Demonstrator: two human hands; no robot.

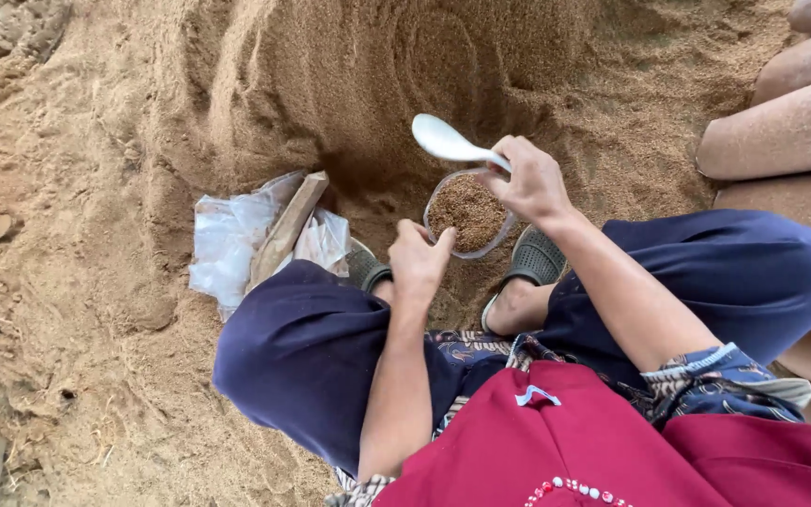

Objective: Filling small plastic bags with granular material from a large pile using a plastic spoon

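I squat over a big heap of brown sawdust [349, 66]. A clear plastic bag [466, 214] filled with sawdust stands open between my feet. My left hand [420, 258] pinches the near rim of the bag. My right hand [529, 178] grips the handle of a white scoop [443, 141], whose bowl sticks out to the left above the bag's far edge. The same hand touches the bag's right rim.
A pile of empty clear plastic bags [232, 239] lies to the left with a flat wooden stick [285, 230] on top. Filled cylindrical bags [781, 131] are stacked on the right. My grey sandals [537, 258] rest on the sawdust-covered ground.
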